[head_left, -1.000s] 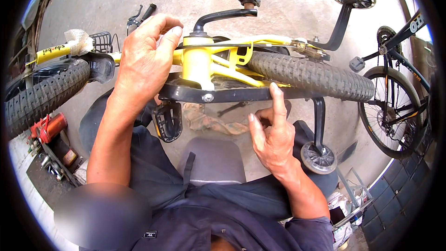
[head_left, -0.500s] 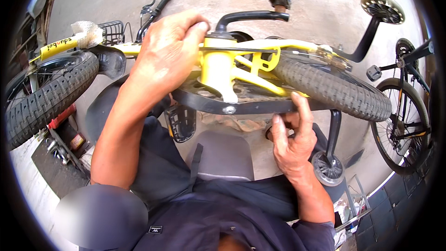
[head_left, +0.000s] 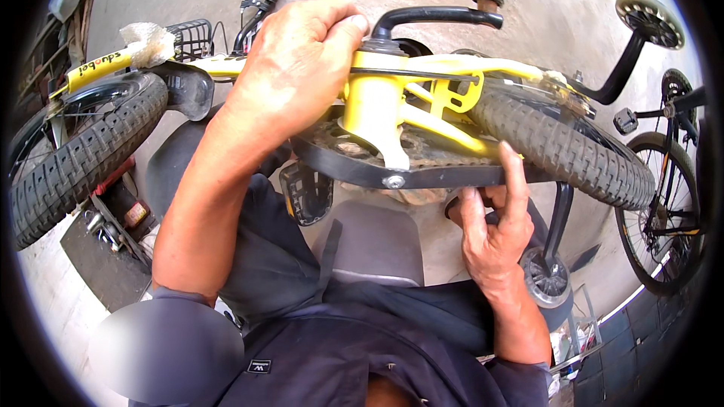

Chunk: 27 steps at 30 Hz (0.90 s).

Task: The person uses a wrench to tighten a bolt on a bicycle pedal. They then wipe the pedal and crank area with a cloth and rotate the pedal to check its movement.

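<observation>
The small yellow children's bicycle (head_left: 422, 98) lies on its side across the person's lap, its yellow bottom-bracket shell (head_left: 369, 105) roughly central in the view. The left hand (head_left: 298, 68) is closed over the frame just left of that shell, beside the black crank arm (head_left: 437, 15). The right hand (head_left: 494, 230) sits below and right of the shell, fingers half open, the index finger raised against the underside of the black chain guard (head_left: 422, 173); it grips nothing.

Judging from this, the main risk is pinching: the right fingers are close to the dirty chain (head_left: 430, 152) and guard edge, and if the crank turns they could be caught. The frame rests only on the lap and one grip, so it could roll toward the rear tyre (head_left: 566, 147) right of the shell and slide off.
</observation>
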Tool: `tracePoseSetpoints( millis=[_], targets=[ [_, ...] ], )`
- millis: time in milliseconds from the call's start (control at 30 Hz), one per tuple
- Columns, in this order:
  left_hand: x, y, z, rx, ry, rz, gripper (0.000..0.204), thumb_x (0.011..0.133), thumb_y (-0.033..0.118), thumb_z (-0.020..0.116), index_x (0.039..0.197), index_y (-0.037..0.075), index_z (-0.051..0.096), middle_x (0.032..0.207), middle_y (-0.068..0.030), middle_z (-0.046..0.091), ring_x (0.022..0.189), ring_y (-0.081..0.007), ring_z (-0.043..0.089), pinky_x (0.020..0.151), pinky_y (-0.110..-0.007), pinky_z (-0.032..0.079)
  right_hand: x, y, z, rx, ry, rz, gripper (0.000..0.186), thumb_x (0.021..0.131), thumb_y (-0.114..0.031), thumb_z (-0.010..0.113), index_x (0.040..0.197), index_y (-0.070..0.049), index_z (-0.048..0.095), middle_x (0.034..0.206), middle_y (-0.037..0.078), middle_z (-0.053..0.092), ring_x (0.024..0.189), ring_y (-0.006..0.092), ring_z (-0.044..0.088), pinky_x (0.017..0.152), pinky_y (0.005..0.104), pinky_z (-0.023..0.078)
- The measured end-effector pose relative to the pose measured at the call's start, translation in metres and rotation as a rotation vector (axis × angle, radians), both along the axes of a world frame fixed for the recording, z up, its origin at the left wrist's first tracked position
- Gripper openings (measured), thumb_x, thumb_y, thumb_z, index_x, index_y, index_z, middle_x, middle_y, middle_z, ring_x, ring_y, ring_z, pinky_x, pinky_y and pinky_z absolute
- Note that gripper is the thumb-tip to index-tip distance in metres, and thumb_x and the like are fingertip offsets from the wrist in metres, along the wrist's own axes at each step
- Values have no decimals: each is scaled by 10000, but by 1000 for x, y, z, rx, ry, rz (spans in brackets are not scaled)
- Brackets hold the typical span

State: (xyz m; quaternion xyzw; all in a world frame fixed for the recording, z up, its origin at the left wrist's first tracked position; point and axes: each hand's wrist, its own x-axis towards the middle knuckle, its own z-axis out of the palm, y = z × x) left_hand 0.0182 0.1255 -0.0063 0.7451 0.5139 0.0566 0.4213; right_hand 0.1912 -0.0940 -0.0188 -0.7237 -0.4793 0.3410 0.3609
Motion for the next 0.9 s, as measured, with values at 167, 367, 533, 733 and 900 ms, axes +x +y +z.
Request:
tracePoseSetpoints(
  millis=[167,367,533,733,900],
  targets=[
    [3,-4,4,-19,-2,43,262,943,223,534,952,-21,632,771,-15,599,747,-85,525,682,-247,435,-4,1,1,-24,-15,-20,710,838,68,600,1461,-30,275,691,42,594,576,74,542,539,217,444],
    [1,-11,8,-61,-42,63,322,967,296,527,952,-8,632,752,5,566,745,-76,497,684,-233,418,-7,3,6,34,-84,-43,716,810,59,635,1445,-41,321,753,58,615,595,108,578,566,229,473],
    [1,-19,8,76,-62,36,336,950,317,547,925,-5,639,674,-53,578,637,-115,517,607,-284,436,-14,-7,8,91,-115,-21,723,813,67,624,1448,-29,292,815,66,623,592,104,570,560,229,483],
    [-8,-25,10,136,-109,35,401,941,362,554,1006,-24,641,792,-96,635,760,-131,564,717,-283,460,-24,-17,15,44,23,-102,697,830,39,618,1432,-40,276,823,76,633,606,107,595,552,233,480],
    [-7,-38,20,164,-130,89,419,934,382,559,1045,-12,649,812,-96,646,770,-131,568,726,-283,460,-31,-25,19,12,42,-107,636,848,8,619,1410,-63,330,793,70,636,620,117,606,573,251,493]
  ],
)
